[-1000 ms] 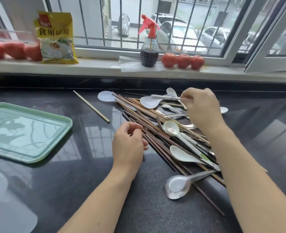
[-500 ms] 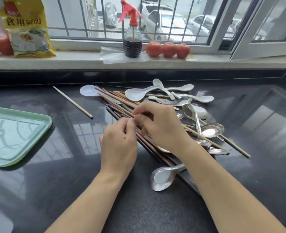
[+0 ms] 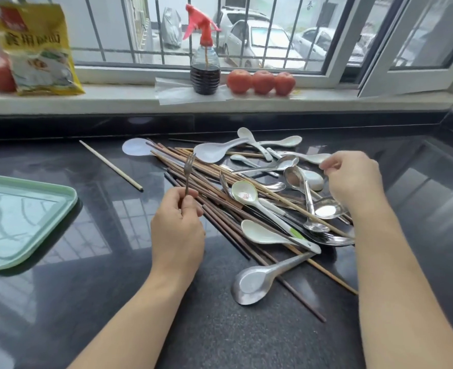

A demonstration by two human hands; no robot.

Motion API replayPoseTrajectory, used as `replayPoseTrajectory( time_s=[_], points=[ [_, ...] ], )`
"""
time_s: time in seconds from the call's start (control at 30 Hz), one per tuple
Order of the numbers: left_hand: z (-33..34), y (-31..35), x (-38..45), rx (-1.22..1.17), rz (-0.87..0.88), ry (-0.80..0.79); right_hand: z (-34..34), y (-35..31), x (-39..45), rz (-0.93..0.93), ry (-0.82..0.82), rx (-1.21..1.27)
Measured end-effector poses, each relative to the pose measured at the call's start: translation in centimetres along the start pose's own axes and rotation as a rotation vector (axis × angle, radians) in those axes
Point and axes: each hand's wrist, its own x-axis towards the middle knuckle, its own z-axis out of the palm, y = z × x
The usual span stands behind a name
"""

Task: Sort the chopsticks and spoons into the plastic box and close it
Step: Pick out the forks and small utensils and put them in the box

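Observation:
A heap of brown chopsticks [image 3: 214, 206], white spoons [image 3: 262, 233] and metal spoons [image 3: 252, 284] lies across the middle of the dark countertop [image 3: 87, 302]. My left hand [image 3: 178, 230] sits at the heap's left edge, closed on the handle of a small metal fork [image 3: 189, 166] that stands upright, tines up. My right hand [image 3: 353, 182] hovers over the heap's right side, thumb and forefinger meeting at the end of a white spoon [image 3: 309, 156]; whether they grip it is unclear. One pale chopstick [image 3: 111, 165] lies alone to the left.
A pale green plastic tray [image 3: 68, 194] rests at the left edge of the counter. On the windowsill behind stand a red-topped spray bottle [image 3: 205, 73], three tomatoes [image 3: 261, 81] and a yellow packet [image 3: 39, 49]. An open window frame [image 3: 379, 62] juts in at the right.
Both hands were together over the chopsticks. Now my left hand holds the fork upright, and my right hand has moved right to the white spoon.

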Motion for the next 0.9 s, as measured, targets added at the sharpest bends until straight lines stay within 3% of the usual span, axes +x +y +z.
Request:
replayPoseTrajectory(
  time_s=[0.37,0.5,0.6,0.67,0.77,0.9],
  points=[
    [0.0,0.2,0.0,-0.012,0.011,-0.001,0.3,0.1,-0.4,0.105,-0.221,-0.206],
    [0.1,0.2,0.0,0.010,0.022,0.004,0.7,-1.0,-1.1,-0.014,-0.457,-0.267],
    [0.1,0.2,0.0,0.024,0.024,0.010,0.5,-1.8,-1.5,-0.115,-0.556,-0.088],
    [0.0,0.2,0.0,0.025,0.026,0.009,0.0,-1.8,-1.2,-0.106,-0.401,0.062],
    [0.0,0.2,0.0,0.014,0.025,0.002,-0.8,-0.2,0.0,0.006,-0.092,0.070],
    [0.0,0.3,-0.1,0.010,0.019,-0.007,-1.5,1.7,0.7,0.125,-0.109,0.005]
  ],
)
